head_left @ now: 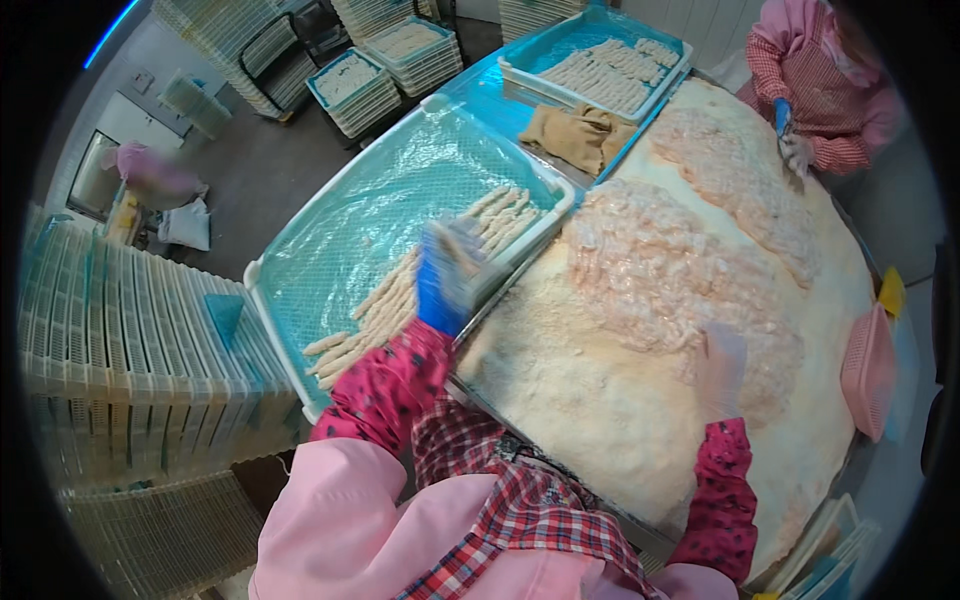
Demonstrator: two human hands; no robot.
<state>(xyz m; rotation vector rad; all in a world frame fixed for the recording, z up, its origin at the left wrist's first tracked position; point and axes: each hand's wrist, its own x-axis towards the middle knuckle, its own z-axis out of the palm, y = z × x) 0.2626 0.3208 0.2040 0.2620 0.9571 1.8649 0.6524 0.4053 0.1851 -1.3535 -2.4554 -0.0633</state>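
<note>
My left hand, in a blue glove, is over the near edge of a white tray lined with blue-green film. Rows of pale, flour-coated meat strips lie along that side of the tray, under and beside the hand. Motion smears its fingers, so whether they hold a strip is unclear. Thinly gloved, my right hand touches the near edge of a heap of raw, pinkish meat strips. Its fingertips are blurred against the meat. Pale flour surrounds the heap on the table.
Beyond my tray lie a brown cloth and another tray of coated strips. A co-worker stands across the table at far right. A pink basket is at the right edge; stacked trays rise at left.
</note>
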